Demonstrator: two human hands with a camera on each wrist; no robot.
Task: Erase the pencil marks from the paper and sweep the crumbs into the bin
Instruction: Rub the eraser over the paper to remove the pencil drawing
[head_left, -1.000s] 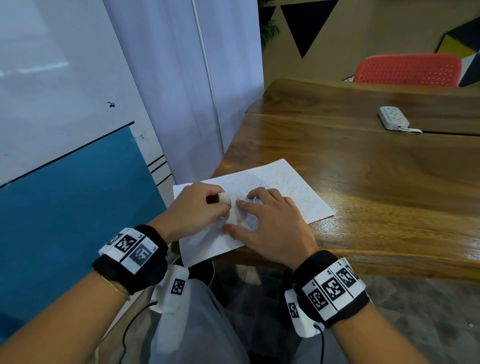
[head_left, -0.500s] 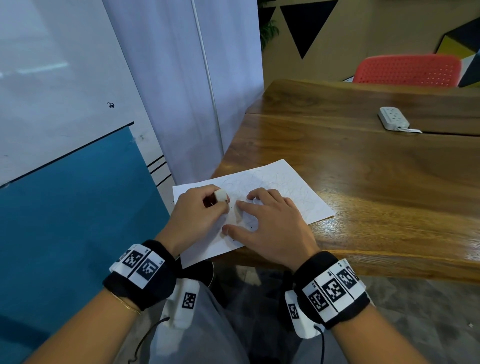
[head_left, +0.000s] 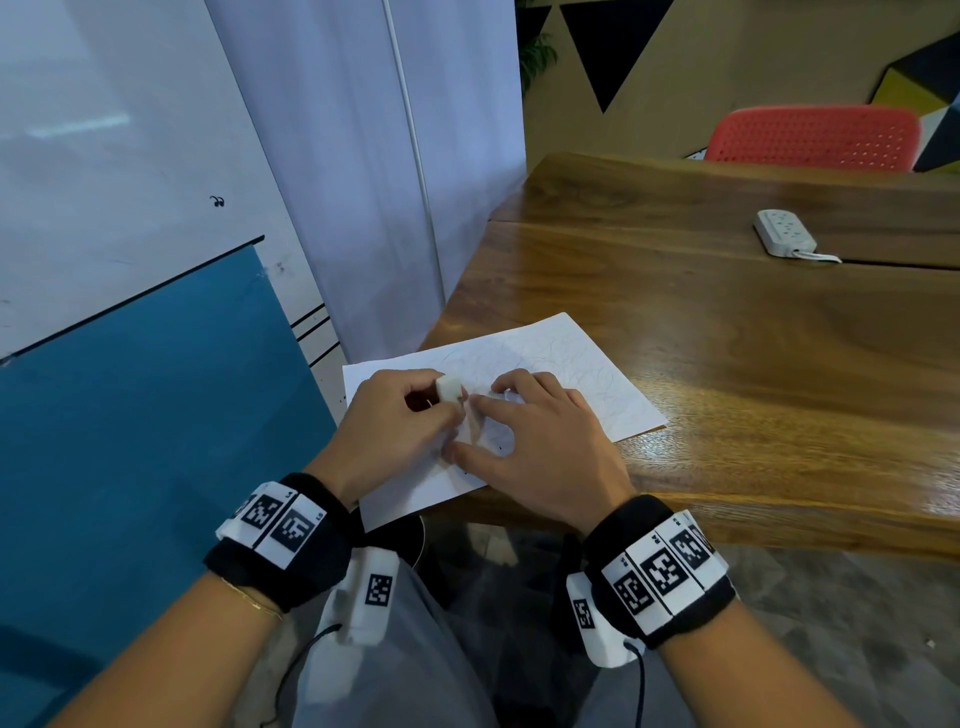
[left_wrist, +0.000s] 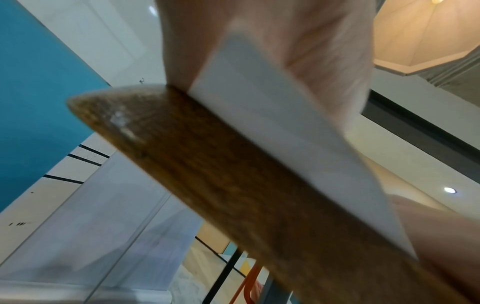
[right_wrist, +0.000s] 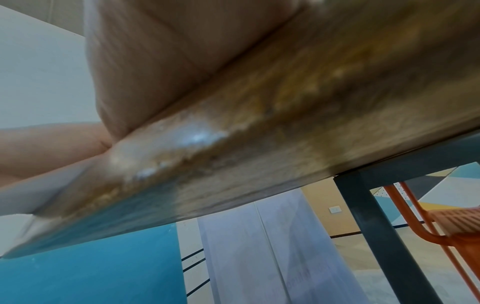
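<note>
We're pinching the eraser (head_left: 448, 388) in left hand (head_left: 400, 415); right hand (head_left: 540, 441) lying flat, pinning thin, crease-prone paper (head_left: 571, 364) at lower centre.

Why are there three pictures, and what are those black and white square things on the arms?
No machine here, just a person with cameras on. The squares are stickers on bands holding small wrist cameras. The big picture comes from a camera on the head, looking down. The two blurry ones come from the wrists, peeking up from the table's edge. On the table lies a paper with faint pencil scribbles, its near corner overhanging the edge. The left hand grips a white eraser. The right hand presses the paper still. Farther back is a white power strip.
</note>
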